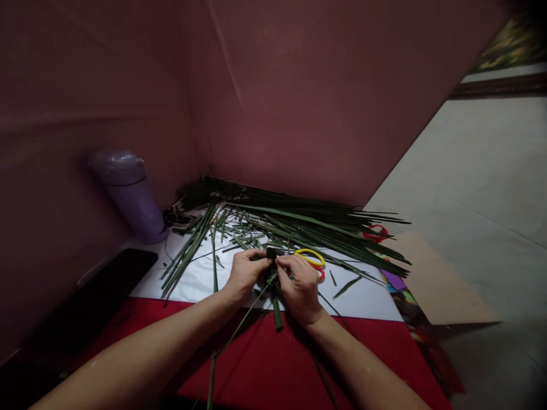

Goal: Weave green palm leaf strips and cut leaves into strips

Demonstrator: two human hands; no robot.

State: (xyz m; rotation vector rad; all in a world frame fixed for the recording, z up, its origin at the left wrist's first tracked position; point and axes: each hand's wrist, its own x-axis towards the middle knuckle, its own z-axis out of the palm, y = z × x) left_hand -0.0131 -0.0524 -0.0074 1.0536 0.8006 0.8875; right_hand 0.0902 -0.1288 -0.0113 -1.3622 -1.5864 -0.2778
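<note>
Between my two hands is a small bundle of folded green leaf strips (272,278), with a thick stem end pointing down towards me and thin strips trailing off. My left hand (247,274) pinches the bundle's upper left side. From the right, my right hand (299,285) grips it with thumb and bent fingers. Just beyond the right hand lie scissors (310,256) with yellow and red handles, partly covered by that hand. Long green leaves (316,225) are heaped behind the hands, and short cut pieces (241,230) are scattered over the white sheet (367,299).
At the left stands a purple tumbler (134,205), near a dark flat phone-like object (98,296). A red cloth (371,347) covers the near edge. Pink walls (290,102) close off the back and left. A brown cardboard piece (444,285) lies at the right, over the tiled floor.
</note>
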